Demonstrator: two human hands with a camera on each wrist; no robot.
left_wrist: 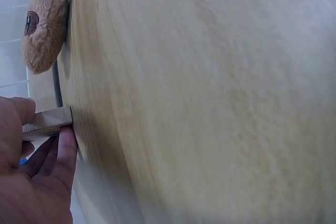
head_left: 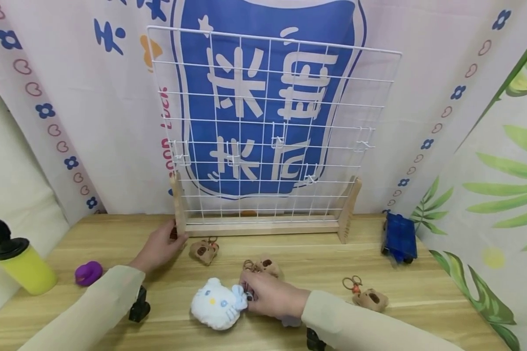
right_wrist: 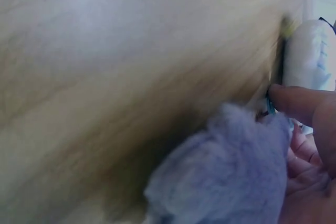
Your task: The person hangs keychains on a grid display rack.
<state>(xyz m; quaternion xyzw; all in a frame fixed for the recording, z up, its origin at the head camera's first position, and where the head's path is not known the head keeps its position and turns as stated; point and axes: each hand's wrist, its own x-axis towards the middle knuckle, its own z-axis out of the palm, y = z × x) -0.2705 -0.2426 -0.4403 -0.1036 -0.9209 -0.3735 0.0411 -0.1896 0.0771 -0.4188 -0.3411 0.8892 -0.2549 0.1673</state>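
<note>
My left hand (head_left: 160,246) grips the left wooden foot (left_wrist: 50,120) of a white wire grid rack (head_left: 263,229), thumb on one side and fingers on the other. A brown plush keychain (head_left: 205,251) lies just right of it. My right hand (head_left: 270,292) is low over the table, its thumb and fingers pinching a small teal and dark fitting at the top of a lavender plush keychain (right_wrist: 226,174). That plush is mostly hidden under the hand in the head view. A white cat-face plush (head_left: 217,304) with a blue bow is right beside the fingertips.
Brown plush keychains lie behind my right hand (head_left: 268,264) and farther right (head_left: 371,300). Clear hooks (head_left: 278,141) hang on the grid. A blue toy cart (head_left: 399,238) stands at right. A purple object (head_left: 89,273) and a yellow bottle (head_left: 26,268) are at left.
</note>
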